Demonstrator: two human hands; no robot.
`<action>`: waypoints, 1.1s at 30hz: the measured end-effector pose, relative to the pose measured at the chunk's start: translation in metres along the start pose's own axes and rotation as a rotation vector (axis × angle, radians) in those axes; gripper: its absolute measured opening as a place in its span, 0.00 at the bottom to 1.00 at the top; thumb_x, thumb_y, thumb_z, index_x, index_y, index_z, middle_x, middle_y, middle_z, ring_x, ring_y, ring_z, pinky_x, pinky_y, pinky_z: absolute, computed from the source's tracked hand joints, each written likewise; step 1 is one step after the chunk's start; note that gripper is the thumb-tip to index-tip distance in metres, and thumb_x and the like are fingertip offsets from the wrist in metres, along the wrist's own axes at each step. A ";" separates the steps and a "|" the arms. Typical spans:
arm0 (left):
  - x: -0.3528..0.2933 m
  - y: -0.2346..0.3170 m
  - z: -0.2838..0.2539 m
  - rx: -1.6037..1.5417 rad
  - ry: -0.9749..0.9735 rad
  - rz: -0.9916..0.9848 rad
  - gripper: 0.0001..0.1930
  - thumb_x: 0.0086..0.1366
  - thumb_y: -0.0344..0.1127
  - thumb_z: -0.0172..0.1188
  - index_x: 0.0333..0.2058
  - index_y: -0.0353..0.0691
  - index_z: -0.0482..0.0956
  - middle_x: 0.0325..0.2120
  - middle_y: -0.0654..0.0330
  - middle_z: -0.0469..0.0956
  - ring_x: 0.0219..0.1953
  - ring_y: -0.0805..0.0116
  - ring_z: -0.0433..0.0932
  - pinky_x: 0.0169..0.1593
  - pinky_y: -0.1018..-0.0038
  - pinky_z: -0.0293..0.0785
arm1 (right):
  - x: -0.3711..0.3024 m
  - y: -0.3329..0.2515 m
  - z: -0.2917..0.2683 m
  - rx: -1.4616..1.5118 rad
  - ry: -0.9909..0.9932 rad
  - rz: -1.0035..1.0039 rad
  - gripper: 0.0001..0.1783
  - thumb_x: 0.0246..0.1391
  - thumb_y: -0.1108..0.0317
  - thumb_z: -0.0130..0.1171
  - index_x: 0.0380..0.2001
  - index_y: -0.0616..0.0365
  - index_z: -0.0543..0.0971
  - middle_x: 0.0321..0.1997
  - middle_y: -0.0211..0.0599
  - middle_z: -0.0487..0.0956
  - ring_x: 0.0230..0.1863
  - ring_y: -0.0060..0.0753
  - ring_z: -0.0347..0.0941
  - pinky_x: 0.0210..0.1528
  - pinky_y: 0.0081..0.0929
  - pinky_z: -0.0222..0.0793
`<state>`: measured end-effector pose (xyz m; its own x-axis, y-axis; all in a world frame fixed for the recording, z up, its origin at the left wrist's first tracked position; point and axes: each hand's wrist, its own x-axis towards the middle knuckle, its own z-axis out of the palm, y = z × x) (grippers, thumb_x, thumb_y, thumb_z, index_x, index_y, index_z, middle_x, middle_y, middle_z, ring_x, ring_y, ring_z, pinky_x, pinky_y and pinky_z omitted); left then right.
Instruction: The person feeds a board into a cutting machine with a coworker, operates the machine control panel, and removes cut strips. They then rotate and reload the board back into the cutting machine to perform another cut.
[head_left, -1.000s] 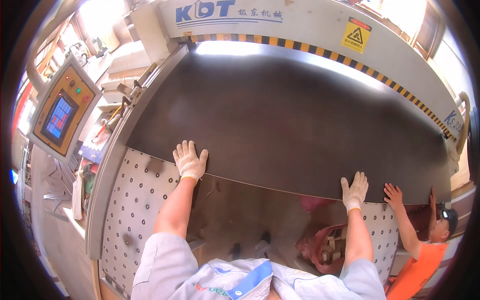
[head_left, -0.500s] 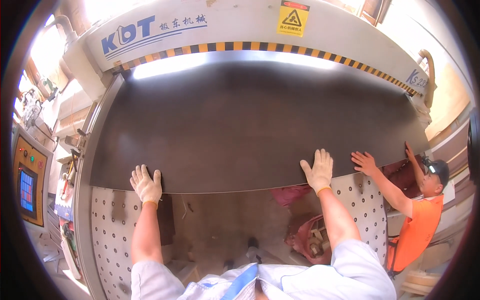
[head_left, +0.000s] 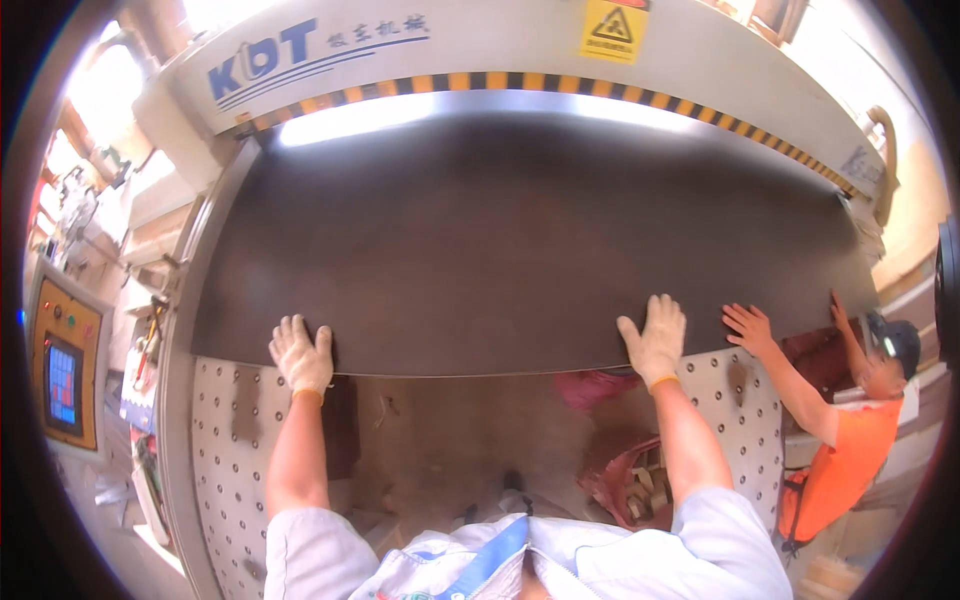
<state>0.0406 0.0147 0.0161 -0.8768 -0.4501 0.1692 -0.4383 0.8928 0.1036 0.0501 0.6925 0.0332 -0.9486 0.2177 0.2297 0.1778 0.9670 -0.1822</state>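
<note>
A large dark brown panel lies flat on the bed of a panel saw, its far side reaching under the striped beam. My left hand, in a pale work glove, rests flat near the panel's front edge on the left, fingers spread. Toward the right, my right hand, gloved the same way, lies on the panel with fingers stretched out and thumb apart. Neither hand grips anything. Beside it, a co-worker's bare hand also lies on the panel.
The saw's white beam spans the far side. Perforated table wings flank a gap before me. A control panel stands at left. A co-worker in an orange shirt stands at right. A reddish sack holds offcuts below.
The whole view has shifted a little, so the saw, panel and hands appear slightly higher and farther right. Both my hands still lie flat on the panel.
</note>
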 end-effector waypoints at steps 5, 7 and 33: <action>0.004 0.013 0.005 -0.002 0.082 0.081 0.40 0.82 0.64 0.60 0.79 0.40 0.74 0.83 0.47 0.70 0.87 0.41 0.61 0.89 0.44 0.50 | -0.005 0.021 0.007 -0.054 -0.012 0.048 0.48 0.74 0.41 0.71 0.81 0.70 0.74 0.90 0.65 0.69 0.91 0.71 0.58 0.95 0.60 0.47; 0.009 0.021 -0.004 -0.029 -0.025 0.018 0.44 0.83 0.66 0.58 0.84 0.41 0.69 0.88 0.47 0.63 0.92 0.41 0.53 0.93 0.44 0.40 | -0.006 0.022 0.005 -0.038 -0.013 0.061 0.47 0.75 0.42 0.70 0.81 0.68 0.75 0.90 0.63 0.69 0.92 0.69 0.59 0.95 0.59 0.47; 0.135 -0.225 -0.212 0.184 0.156 -0.103 0.42 0.75 0.60 0.69 0.75 0.32 0.79 0.77 0.38 0.76 0.82 0.43 0.72 0.84 0.49 0.66 | -0.061 -0.226 0.042 0.076 0.213 0.202 0.38 0.82 0.36 0.62 0.67 0.63 0.89 0.78 0.49 0.85 0.80 0.54 0.77 0.85 0.49 0.67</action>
<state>0.0629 -0.2500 0.2233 -0.7907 -0.5232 0.3180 -0.5648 0.8237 -0.0491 0.0566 0.4554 0.0204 -0.8181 0.4356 0.3755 0.3297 0.8902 -0.3143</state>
